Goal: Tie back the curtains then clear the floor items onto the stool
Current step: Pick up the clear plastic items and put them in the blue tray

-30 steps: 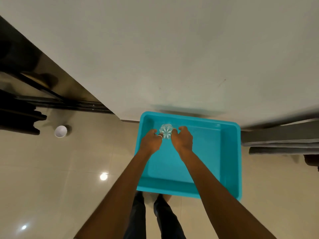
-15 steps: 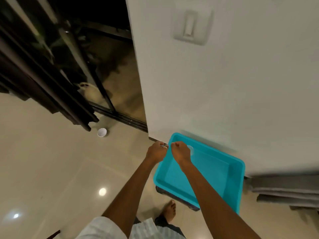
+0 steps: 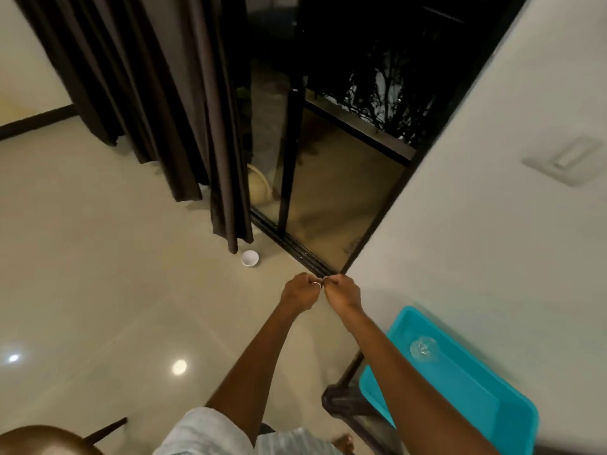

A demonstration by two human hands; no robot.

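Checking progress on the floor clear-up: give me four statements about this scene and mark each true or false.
1. The white cup stands on the floor by the curtain hem. True.
2. The turquoise tub is empty. False: a clear glass sits in it.
3. The left hand and right hand are curled, knuckles close together. True.
4. One hand holds the white cup. False: it stands apart from both hands.

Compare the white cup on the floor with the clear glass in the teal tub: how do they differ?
The white cup is opaque; the clear glass is see-through. The white cup stands on the floor beside the curtain hem; the clear glass sits inside the teal tub. Both are small, round and untouched.
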